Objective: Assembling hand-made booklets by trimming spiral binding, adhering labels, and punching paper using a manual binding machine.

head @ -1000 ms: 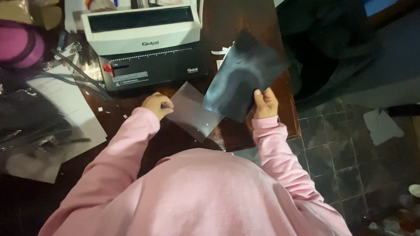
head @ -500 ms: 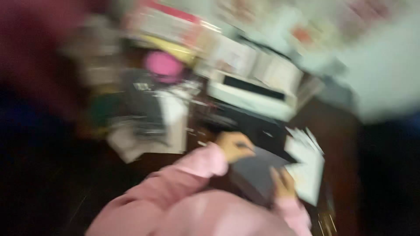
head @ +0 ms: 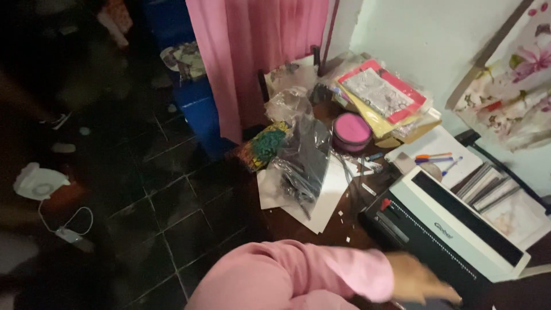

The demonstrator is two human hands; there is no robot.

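My left hand (head: 423, 281) is blurred at the bottom edge and comes out of a pink sleeve (head: 321, 275). It hovers by the front corner of a white and black binding machine (head: 459, 229) on the dark wooden table (head: 298, 221). A sliver of something grey shows under the hand, and I cannot tell whether the hand grips it. My right hand is out of view.
White paper sheets (head: 327, 195) lie under crumpled plastic bags (head: 304, 161). Behind them are a pink round tub (head: 352, 131), a stack of folders (head: 384, 97) and pens (head: 436, 158). At the left are a pink curtain (head: 258, 51), a blue box (head: 198, 103) and a white mask (head: 37, 182) on dark floor tiles.
The view has swung left and up. The clear and dark sheets held in both hands a second ago have dropped out of sight, as has my right hand.
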